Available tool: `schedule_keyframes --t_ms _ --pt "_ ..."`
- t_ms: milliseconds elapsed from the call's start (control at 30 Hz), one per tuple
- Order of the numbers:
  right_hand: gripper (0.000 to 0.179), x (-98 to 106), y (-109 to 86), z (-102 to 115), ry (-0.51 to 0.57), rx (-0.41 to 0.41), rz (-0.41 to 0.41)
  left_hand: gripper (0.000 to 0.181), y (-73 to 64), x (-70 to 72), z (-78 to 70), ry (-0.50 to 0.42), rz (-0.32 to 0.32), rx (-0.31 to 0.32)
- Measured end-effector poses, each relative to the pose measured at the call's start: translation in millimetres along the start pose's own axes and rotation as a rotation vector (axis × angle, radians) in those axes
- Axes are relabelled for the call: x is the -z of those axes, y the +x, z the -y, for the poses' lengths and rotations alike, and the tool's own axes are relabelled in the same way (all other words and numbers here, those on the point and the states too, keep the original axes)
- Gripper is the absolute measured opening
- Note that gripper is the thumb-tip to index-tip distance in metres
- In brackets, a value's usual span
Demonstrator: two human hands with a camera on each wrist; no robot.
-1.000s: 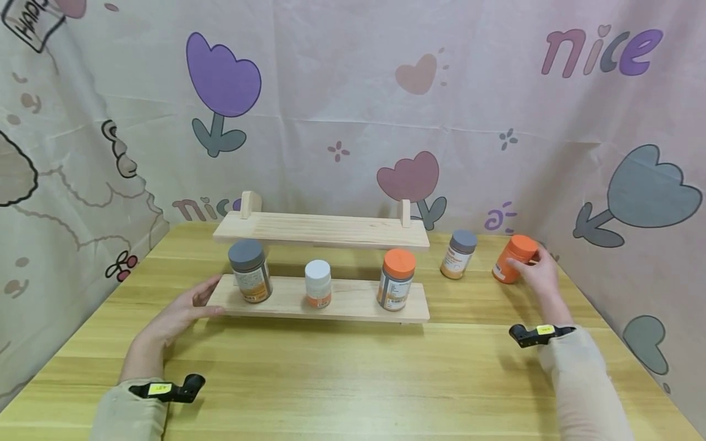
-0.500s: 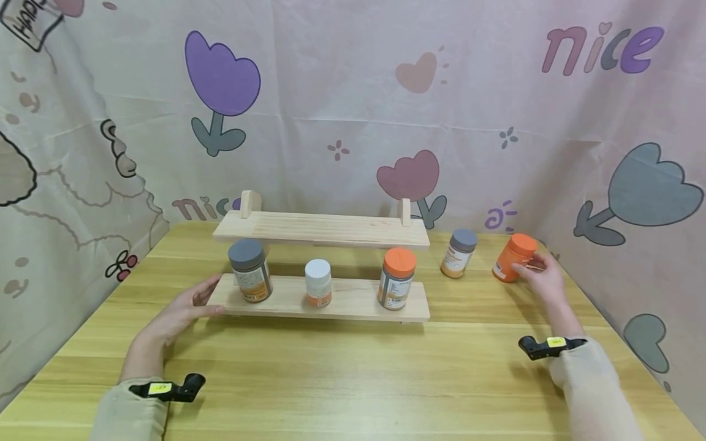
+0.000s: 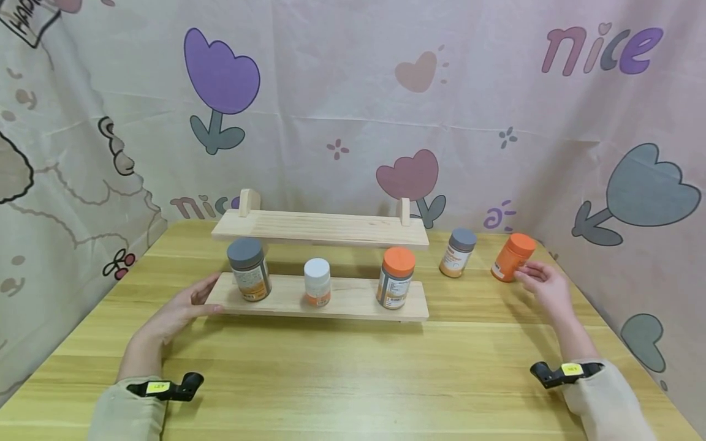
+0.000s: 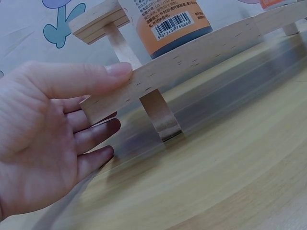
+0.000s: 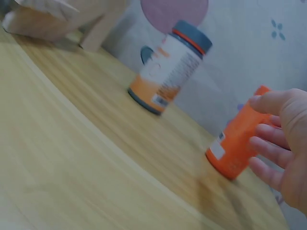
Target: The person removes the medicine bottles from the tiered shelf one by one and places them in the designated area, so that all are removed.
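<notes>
A person's left hand (image 3: 179,311) pinched the end of the shelf (image 3: 287,296), some fingers partly hidden behind it. The right hand (image 3: 548,289), fingers loosely spread, was just beside the orange bottle (image 3: 512,258) on the table (image 3: 353,380); contact was unclear. The left wrist view cropped the gray-capped jar (image 4: 175,24).

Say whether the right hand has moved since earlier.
Yes: in the head view, the right hand drew back and slightly right against the pale wooden two-tier shelf.
</notes>
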State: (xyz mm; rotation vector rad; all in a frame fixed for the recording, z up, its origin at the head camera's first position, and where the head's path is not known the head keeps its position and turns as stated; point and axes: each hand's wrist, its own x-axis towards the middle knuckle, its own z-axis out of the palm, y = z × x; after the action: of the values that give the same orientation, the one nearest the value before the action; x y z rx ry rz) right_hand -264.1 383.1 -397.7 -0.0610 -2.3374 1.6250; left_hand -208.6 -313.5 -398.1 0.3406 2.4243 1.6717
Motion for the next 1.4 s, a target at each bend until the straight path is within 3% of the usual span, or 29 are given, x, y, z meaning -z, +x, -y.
schedule_keyframes --t_ms 100,267,400,567,1000,1400 --pt "0.044 -4.7 0.6 -0.9 0.088 0.028 0.062 0.084 0.2 0.2 0.2 0.001 -0.003 0.006" --pt "0.045 -24.6 -16.3 40.9 0.098 0.07 0.152 0.084 -0.2 0.3 1.3 0.003 0.002 0.002" --pt "0.048 -40.2 -25.9 70.7 0.066 0.089 0.206 0.084 0.4 0.1 2.5 -0.002 0.004 -0.006" --pt "0.056 -57.5 -30.6 92.8 0.024 0.106 0.275 0.083 0.8 0.2 3.4 0.001 0.003 -0.016" --pt "0.052 -93.5 -43.6 120.7 0.057 0.207 0.432 0.084 0.8 -0.5 2.1 0.022 -0.002 -0.005" --pt "0.055 -122.4 -48.3 133.6 0.07 0.224 0.508 0.085 3.0 1.0 5.6 0.014 0.001 -0.007"
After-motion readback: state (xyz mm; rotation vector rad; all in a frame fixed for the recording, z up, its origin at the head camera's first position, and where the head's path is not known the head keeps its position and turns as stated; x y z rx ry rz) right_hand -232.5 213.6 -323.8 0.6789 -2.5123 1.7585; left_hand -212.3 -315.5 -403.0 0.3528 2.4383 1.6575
